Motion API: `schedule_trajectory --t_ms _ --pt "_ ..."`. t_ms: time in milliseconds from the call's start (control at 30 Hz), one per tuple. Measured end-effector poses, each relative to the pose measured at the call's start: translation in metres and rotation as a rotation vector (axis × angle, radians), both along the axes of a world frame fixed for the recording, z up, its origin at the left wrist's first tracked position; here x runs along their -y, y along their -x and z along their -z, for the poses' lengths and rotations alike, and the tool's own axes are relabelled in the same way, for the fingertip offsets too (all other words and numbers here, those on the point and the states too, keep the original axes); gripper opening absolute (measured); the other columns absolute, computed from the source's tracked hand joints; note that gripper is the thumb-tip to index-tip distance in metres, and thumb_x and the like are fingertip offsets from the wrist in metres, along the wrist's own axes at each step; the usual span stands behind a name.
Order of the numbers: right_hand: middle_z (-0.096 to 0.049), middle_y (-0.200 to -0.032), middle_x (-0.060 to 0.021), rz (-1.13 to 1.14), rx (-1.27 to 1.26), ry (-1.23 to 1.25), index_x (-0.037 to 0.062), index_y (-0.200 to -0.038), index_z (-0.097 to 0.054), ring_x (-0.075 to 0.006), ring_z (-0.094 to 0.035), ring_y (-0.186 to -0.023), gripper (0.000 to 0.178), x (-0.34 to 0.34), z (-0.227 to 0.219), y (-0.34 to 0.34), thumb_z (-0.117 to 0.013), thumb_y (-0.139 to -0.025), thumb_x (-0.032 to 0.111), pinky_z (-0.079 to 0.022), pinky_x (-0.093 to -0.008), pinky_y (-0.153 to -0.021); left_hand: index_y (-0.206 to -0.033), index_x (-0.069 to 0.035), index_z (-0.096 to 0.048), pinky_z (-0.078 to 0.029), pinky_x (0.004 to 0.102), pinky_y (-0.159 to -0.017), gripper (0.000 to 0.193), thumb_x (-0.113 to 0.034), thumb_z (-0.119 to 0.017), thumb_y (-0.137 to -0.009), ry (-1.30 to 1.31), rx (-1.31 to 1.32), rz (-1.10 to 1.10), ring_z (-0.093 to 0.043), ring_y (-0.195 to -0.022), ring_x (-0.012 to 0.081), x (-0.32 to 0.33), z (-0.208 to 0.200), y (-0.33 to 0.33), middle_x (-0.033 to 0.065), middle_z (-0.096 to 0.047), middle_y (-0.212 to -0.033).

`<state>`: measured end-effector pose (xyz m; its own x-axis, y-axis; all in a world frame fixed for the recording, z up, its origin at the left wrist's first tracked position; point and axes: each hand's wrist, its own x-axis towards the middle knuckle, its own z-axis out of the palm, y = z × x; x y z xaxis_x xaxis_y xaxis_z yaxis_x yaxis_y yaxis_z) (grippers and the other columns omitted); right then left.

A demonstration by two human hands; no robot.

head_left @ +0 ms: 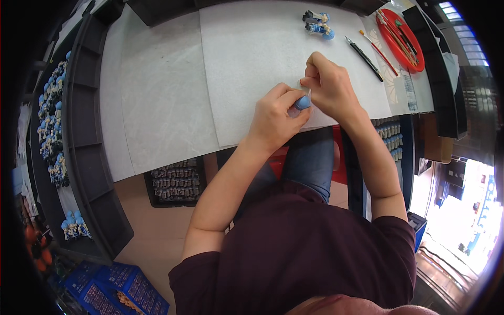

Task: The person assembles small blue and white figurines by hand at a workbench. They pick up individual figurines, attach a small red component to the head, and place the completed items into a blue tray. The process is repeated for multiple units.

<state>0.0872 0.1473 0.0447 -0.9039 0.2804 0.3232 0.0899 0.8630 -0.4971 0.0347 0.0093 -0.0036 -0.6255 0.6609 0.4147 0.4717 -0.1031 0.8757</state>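
My left hand (273, 115) is closed around a small figurine with a blue rounded top (303, 103), held just above the near edge of the white-covered table. Most of the figurine's body is hidden by the fingers. Close beside it on the right, my right hand (336, 86) has its fingers curled in a pinch. Whatever lies between those fingertips is too small and too covered to name. Farther back on the table lie two similar blue-topped figurines (319, 26), side by side.
A dark pen-like tool (365, 59) and a red-handled paintbrush (379, 52) lie to the right, near a red oval tray (418, 67) of brushes. Black trays (86, 136) border the table. Figurines fill racks at left (52, 121) and lower right (391, 139).
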Motion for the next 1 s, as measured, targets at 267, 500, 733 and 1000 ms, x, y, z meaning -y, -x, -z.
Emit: schedule_trajectory --t_ms 267,500,733,1000 --pt "-0.053 -0.065 -0.0164 -0.083 0.072 0.0 0.0025 -0.08 -0.042 -0.0371 -0.054 -0.064 0.023 -0.005 0.003 0.006 -0.06 -0.067 -0.004 -0.04 -0.0436 -0.056 -0.088 0.0 -0.065 -0.05 0.0269 -0.06 0.025 -0.006 -0.073 -0.065 0.002 -0.049 -0.012 -0.061 -0.067 0.0186 0.001 -0.001 0.0 0.0083 -0.06 -0.078" --pt "-0.052 -0.062 -0.0124 0.065 -0.131 0.186 0.0011 -0.076 -0.045 -0.0298 -0.056 -0.062 0.023 0.003 -0.014 -0.008 -0.064 -0.066 -0.006 -0.043 -0.0363 -0.055 -0.087 0.0 -0.066 -0.05 0.0256 -0.061 0.024 -0.006 -0.074 -0.065 0.0 0.033 -0.013 -0.062 -0.067 0.0174 0.004 0.0 0.001 0.0085 -0.061 -0.079" --pt "-0.055 -0.063 -0.0087 0.332 -0.321 0.036 0.0009 -0.076 -0.045 -0.0168 -0.053 -0.054 0.023 -0.043 0.011 -0.016 -0.067 -0.072 -0.002 -0.043 -0.0284 -0.052 -0.088 0.001 -0.065 -0.051 0.0246 -0.063 0.024 -0.005 -0.073 -0.066 0.025 0.044 0.022 -0.062 -0.069 0.0152 0.002 -0.002 0.001 0.0078 -0.061 -0.078" --pt "-0.062 -0.07 -0.0054 0.645 -0.35 0.217 0.0015 -0.082 -0.051 -0.0125 -0.058 -0.065 0.022 -0.132 0.018 -0.035 -0.07 -0.07 0.005 -0.045 -0.0247 -0.062 -0.102 0.006 -0.06 -0.052 0.0263 -0.08 0.029 0.003 -0.066 -0.074 -0.007 0.09 0.027 -0.059 -0.088 0.0155 -0.003 -0.005 0.003 0.0084 -0.058 -0.094"
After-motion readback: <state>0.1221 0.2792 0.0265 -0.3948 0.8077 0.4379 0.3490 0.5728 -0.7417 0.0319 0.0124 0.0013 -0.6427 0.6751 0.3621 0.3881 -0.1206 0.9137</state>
